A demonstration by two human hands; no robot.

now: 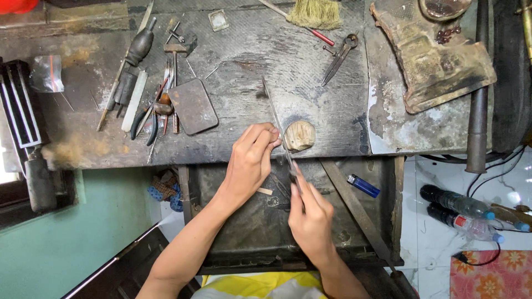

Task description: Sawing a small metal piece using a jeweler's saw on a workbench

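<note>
My right hand (310, 216) grips the handle end of a long thin metal file (275, 119) that slants up and to the left across the bench. My left hand (252, 160) is pinched at the bench edge, its fingertips pressed against the file beside a worn wooden bench peg (300, 135). Whatever small piece the left fingers hold is hidden by them.
A dark worn workbench (249, 50) carries pliers, files and a hammer (152, 105) at left, a dark flat plate (193, 106), dividers (339, 58), a brush (313, 14) and a rusty metal block (432, 55). A blue lighter (363, 185) lies in the tray below. Plastic bottles (460, 213) lie on the floor.
</note>
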